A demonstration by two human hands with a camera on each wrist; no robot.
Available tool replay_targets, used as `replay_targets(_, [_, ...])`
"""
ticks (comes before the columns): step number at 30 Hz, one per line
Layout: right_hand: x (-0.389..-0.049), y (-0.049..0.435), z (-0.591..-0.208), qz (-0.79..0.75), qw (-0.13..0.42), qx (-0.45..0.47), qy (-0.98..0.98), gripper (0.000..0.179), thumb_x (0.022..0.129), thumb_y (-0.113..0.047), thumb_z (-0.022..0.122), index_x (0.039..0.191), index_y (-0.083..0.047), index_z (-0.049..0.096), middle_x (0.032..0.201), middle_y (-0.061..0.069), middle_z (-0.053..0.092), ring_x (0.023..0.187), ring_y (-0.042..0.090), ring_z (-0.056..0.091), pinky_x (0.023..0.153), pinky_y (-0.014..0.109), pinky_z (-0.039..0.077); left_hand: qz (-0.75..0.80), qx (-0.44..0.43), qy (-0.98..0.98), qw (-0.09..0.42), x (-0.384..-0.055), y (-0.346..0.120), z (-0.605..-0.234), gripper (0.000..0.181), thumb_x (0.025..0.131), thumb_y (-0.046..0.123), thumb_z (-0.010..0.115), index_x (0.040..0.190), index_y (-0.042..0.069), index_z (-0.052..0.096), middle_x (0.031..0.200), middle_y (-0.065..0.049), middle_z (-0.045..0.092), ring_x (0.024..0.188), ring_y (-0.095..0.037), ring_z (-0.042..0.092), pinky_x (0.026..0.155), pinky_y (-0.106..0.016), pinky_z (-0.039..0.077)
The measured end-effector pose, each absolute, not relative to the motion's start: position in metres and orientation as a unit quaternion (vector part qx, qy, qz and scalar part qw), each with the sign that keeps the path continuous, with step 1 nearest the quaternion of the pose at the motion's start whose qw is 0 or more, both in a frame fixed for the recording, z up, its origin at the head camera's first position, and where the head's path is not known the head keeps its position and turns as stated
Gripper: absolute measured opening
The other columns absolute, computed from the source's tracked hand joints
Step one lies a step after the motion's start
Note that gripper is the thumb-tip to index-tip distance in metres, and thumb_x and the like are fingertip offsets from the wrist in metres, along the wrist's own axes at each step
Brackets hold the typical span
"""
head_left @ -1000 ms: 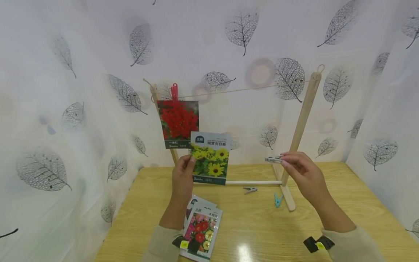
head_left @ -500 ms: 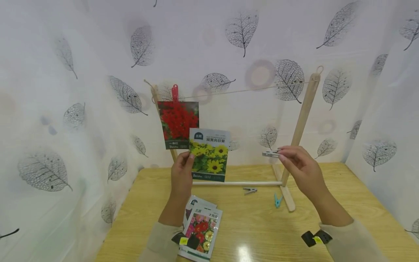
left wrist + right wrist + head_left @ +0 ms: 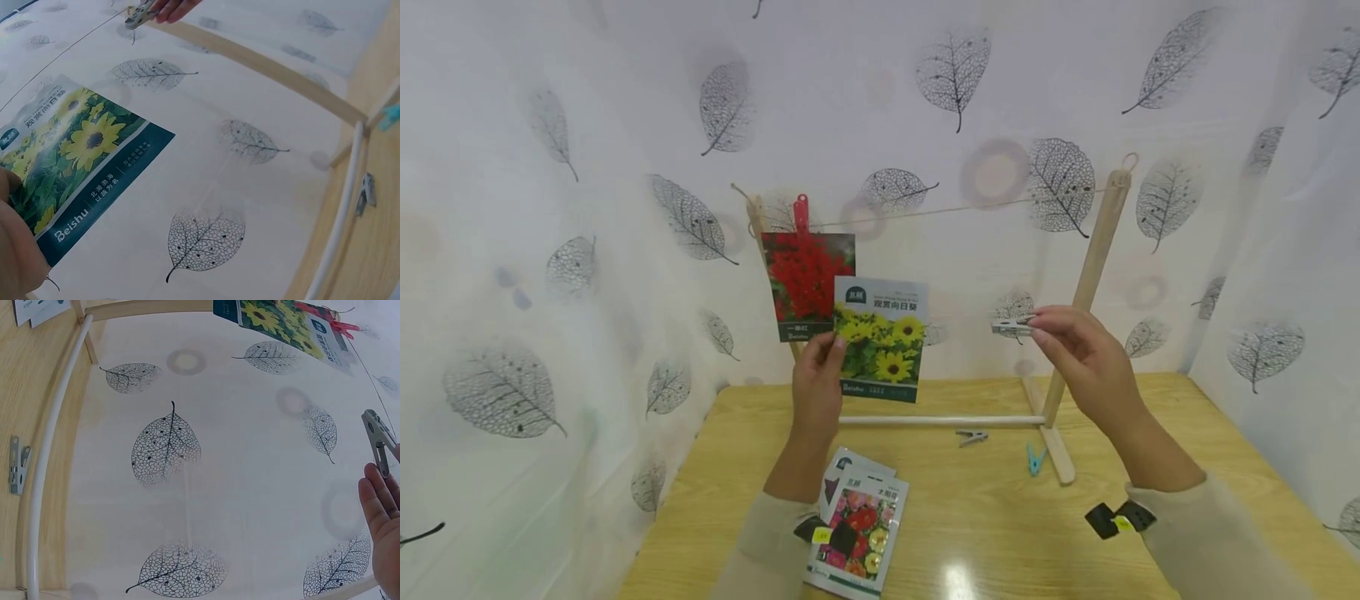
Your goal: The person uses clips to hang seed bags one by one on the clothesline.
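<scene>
My left hand (image 3: 817, 385) pinches the left edge of a seed packet (image 3: 882, 350) with yellow flowers on its front. In the head view the packet is upright, below the string (image 3: 940, 212) and overlapping a red-flower seed packet (image 3: 801, 279) behind it. That one hangs from the string by a red clothespin (image 3: 801, 214). My right hand (image 3: 1086, 358) pinches a grey clothespin (image 3: 1011, 326) between thumb and fingers, its jaw end pointing left. The right wrist view shows the same grey clothespin (image 3: 379, 437) close to the fingertips.
A wooden rack with a right post (image 3: 1093, 258) and a white bottom bar (image 3: 955, 421) stands on the wooden table (image 3: 985, 533). Another grey clothespin (image 3: 972, 437) and a turquoise clothespin (image 3: 1035, 460) lie near it. More seed packets (image 3: 861, 533) lie stacked below my left forearm.
Both hands have risen, carrying the yellow-flower seed packet and the grey clothespin upward. The clothespin has also shifted slightly left. The hanging packet stays in place.
</scene>
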State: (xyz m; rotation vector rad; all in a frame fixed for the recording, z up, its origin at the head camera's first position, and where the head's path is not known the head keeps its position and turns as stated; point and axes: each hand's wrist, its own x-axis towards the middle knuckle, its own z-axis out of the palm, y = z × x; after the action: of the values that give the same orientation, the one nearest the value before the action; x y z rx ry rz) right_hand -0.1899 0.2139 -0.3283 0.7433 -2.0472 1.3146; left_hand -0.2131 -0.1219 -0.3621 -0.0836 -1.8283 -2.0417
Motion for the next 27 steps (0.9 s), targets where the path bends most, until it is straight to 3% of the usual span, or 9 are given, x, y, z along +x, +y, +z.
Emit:
replay_targets(7, [-0.195,0.208,-0.312,0.49,0.305,0.275,-0.768,0.023,0.098,0.004,0.059,0.119,-0.001,0.066,0.127,-0.008,0.063,0.109,-0.002,0.063,0.087,0.008,0.049,-0.742,-0.032,-0.644,0.187,-0.218,-0.122,-0.359,0.022,0.102,0.021,0.061,0.115,0.003,0.061,0.11,-0.001,0.059,0.103,-0.014,0.055,0.088,-0.019,0.05])
replay_targets(14, [-0.203,0.201,-0.3,0.495,0.312,0.297,-0.754,0.022,0.097,0.006,0.059,0.118,0.001,0.065,0.129,-0.001,0.064,0.11,0.0,0.063,0.088,0.009,0.049,-0.757,-0.029,-0.627,0.184,-0.221,-0.119,-0.354,0.02,0.103,0.018,0.059,0.115,0.003,0.06,0.109,0.001,0.059,0.104,-0.013,0.056,0.089,-0.019,0.05])
replay_targets(27, [-0.213,0.188,-0.273,0.494,0.317,0.31,-0.748,0.018,0.098,0.002,0.06,0.115,0.003,0.065,0.126,0.001,0.065,0.11,0.001,0.063,0.09,0.012,0.052,-0.741,-0.031,-0.637,0.21,-0.228,-0.114,-0.343,0.023,0.102,0.022,0.061,0.116,0.003,0.06,0.11,-0.001,0.059,0.105,-0.014,0.055,0.091,-0.021,0.049])
